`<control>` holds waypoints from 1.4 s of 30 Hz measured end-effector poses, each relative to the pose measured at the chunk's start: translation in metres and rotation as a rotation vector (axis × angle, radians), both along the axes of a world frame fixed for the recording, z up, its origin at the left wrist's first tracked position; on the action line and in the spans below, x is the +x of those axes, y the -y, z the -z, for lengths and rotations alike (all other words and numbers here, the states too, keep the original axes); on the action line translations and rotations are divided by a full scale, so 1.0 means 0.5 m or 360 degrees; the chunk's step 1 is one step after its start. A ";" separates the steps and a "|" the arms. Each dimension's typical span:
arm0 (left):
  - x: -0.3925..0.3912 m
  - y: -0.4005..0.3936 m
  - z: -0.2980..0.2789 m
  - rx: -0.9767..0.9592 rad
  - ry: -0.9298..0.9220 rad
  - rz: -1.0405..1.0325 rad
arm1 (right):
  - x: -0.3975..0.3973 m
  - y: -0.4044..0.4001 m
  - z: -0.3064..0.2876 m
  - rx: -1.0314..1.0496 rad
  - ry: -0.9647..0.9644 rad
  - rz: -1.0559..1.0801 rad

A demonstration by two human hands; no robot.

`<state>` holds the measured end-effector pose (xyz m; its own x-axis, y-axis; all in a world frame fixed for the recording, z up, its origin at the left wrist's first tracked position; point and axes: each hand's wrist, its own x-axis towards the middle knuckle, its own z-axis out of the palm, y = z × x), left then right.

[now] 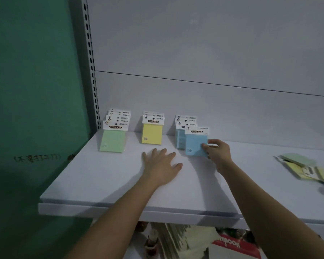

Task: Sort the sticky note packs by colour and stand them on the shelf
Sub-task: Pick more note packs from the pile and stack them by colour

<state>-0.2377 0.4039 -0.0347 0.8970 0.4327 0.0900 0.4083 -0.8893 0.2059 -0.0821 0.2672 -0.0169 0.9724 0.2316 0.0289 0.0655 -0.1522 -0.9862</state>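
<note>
Green packs stand in a row at the shelf back left, yellow packs next, blue packs right of those. Left hand flat, released. Right hand pinches front blue pack. Unsorted pile far right.

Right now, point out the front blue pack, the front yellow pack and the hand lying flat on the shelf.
front blue pack (pixel 195 144), head view, on its blue face.
front yellow pack (pixel 151 133), head view, on its yellow face.
left hand (pixel 160 165), head view, on the back of the hand.
</note>
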 end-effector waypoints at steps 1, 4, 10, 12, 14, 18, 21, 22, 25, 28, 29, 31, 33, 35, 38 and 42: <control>0.003 0.000 0.001 0.0003 0.0003 -0.0021 | 0.011 -0.001 0.004 -0.0032 0.0022 -0.0035; 0.008 -0.001 0.001 -0.0039 0.0011 -0.0076 | 0.031 -0.013 0.013 -0.0162 0.0131 -0.0083; 0.012 0.004 0.009 -0.0070 -0.0005 -0.0140 | 0.031 -0.047 0.028 -0.0329 0.0337 -0.0197; 0.014 0.005 0.011 -0.0085 0.0002 -0.0153 | 0.029 -0.051 0.032 -0.0344 0.0414 -0.0178; 0.016 0.006 0.015 -0.0081 0.0013 -0.0162 | 0.028 -0.052 0.038 -0.0378 0.0528 -0.0178; 0.021 0.002 0.016 -0.0066 0.0031 -0.0168 | 0.027 -0.055 0.042 -0.0416 0.0596 -0.0190; 0.023 0.003 0.016 -0.0061 0.0026 -0.0153 | 0.026 -0.056 0.043 -0.0478 0.0628 -0.0173; 0.023 0.003 0.015 -0.0060 0.0031 -0.0151 | 0.026 -0.057 0.042 -0.0502 0.0643 -0.0162; 0.025 -0.002 0.012 -0.0068 0.0043 -0.0128 | 0.030 -0.061 0.045 -0.0572 0.0704 -0.0129; 0.023 -0.001 0.018 -0.0076 0.0055 -0.0116 | 0.028 -0.069 0.051 -0.0632 0.0741 -0.0124; 0.022 -0.002 0.021 -0.0070 0.0058 -0.0110 | 0.025 -0.070 0.049 -0.0616 0.0697 -0.0116; 0.019 -0.006 0.021 -0.0072 0.0071 -0.0098 | 0.022 -0.066 0.042 -0.0465 0.0469 -0.0062; 0.013 -0.011 0.018 -0.0102 0.0098 -0.0096 | 0.024 -0.053 0.036 -0.0300 0.0236 0.0003; 0.004 -0.009 0.016 -0.0125 0.0101 -0.0084 | 0.020 -0.028 0.031 -0.0234 0.0092 -0.0003; -0.003 -0.007 0.005 -0.0088 0.0028 -0.0102 | 0.005 0.018 0.017 -0.0218 -0.0084 -0.0213; 0.029 0.013 -0.068 -0.0097 -0.0184 -0.0192 | -0.004 0.128 -0.032 -0.0520 0.0064 -0.0526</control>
